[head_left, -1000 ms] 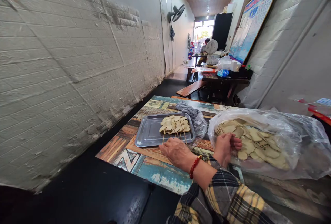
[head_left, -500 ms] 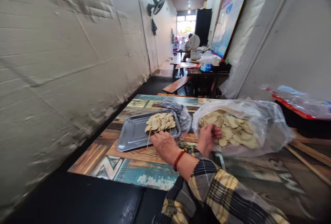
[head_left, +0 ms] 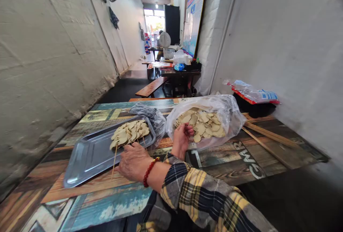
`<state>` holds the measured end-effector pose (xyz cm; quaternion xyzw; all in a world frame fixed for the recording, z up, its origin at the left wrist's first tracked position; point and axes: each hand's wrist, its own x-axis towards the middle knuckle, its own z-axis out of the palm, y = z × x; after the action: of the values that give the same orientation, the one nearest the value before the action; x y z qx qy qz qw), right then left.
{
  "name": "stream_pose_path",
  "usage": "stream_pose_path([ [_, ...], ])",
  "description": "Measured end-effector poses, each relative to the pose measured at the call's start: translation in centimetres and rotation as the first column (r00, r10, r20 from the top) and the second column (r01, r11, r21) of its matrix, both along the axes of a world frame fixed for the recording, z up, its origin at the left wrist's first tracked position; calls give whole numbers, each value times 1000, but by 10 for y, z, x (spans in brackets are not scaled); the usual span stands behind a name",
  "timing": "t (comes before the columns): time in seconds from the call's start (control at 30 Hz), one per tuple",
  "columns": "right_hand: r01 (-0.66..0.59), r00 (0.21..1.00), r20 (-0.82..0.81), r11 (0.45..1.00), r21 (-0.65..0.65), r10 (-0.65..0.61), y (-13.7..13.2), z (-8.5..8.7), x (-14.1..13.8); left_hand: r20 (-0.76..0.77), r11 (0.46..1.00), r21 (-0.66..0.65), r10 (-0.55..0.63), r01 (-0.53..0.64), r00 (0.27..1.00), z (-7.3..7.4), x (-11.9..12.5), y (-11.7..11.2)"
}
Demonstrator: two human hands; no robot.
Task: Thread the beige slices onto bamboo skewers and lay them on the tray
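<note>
My arms cross, the right over the left. My right hand [head_left: 136,162], with a red bead bracelet [head_left: 150,171], is at the near edge of a metal tray [head_left: 91,158], its fingers closed round the stick end of a skewer. Pale thin slices threaded on skewers [head_left: 130,132] lie piled at the tray's right end. One bare wooden stick [head_left: 114,161] pokes out over the rim. My left hand [head_left: 182,139] is at the mouth of a clear plastic bag [head_left: 232,112] full of loose pale slices [head_left: 205,123]. Its fingers are curled together; what they hold, if anything, is hidden.
A crumpled grey cloth in plastic [head_left: 150,114] lies between tray and bag. Long wooden sticks [head_left: 270,135] rest on the table's right side. Behind them is a black container [head_left: 253,108] with plastic packaging on top. A bench [head_left: 151,87] and another table stand beyond.
The view has turned right and tilted down, so everything appears further left. My right hand stays at the tray's skewers and my left hand at the bag's slices; little else differs.
</note>
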<state>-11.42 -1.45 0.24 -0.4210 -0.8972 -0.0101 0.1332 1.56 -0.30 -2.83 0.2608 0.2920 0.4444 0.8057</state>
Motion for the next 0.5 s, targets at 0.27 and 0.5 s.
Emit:
stream_pose_path([
  [0.27, 10, 999, -35, 1000, 16, -10, -23, 36, 28, -68, 998, 58, 0, 4, 998, -1, 6, 7],
  [0.5, 290, 905, -351, 952, 97, -240, -104, 46, 123, -133, 986, 163, -4, 26, 991, -3, 9, 14],
])
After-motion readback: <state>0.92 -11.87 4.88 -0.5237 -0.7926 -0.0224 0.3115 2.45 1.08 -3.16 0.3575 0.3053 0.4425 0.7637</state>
